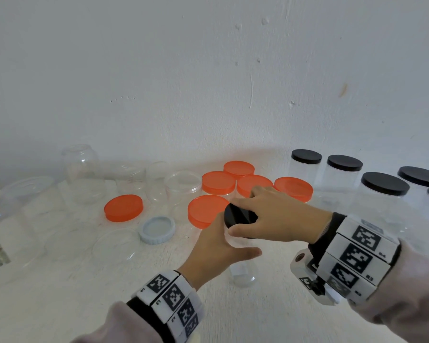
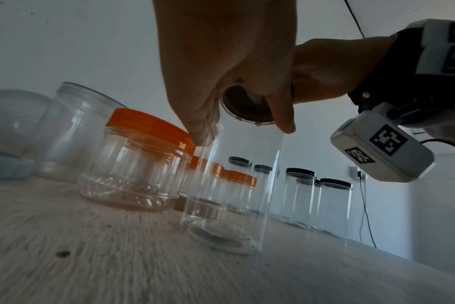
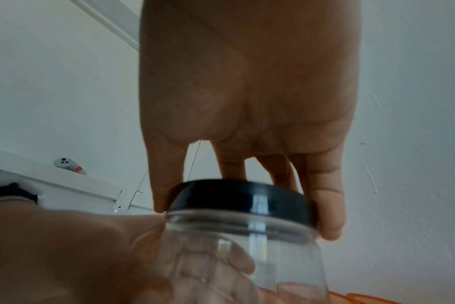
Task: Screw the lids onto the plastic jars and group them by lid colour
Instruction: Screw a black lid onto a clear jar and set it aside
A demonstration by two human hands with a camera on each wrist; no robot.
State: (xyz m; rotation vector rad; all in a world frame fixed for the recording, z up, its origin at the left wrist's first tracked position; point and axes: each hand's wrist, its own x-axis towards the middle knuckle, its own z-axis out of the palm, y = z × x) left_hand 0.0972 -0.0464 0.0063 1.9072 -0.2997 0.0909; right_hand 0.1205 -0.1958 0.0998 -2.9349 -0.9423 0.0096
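- The tall clear jar (image 2: 229,195) stands upright on the tabletop (image 2: 91,257), nearest the person. The left hand (image 1: 214,248) wraps its upper wall, thumb on the near side and fingers on the far side.
- The right hand (image 1: 275,216) comes down from above, and its fingertips (image 3: 327,205) clasp the rim of the black lid (image 3: 243,200), which sits on the jar's mouth.
- Risk: in the right wrist view the lid looks slightly tilted on the neck. If it is turned that way, the thread would likely cross and jam.
- Risk: the jar is thin and smooth, so a hard twist could spin it inside the left grip or tip it.
- Just beyond, an orange-lidded jar (image 1: 207,211) stands close to the knuckles, and a wide elbow swing could knock it.
- Farther back stand more orange-lidded jars (image 1: 292,188). The black-lidded jars (image 1: 384,186) are grouped far right, and the open jars (image 1: 81,169) and a loose grey lid (image 1: 157,229) lie to the left.
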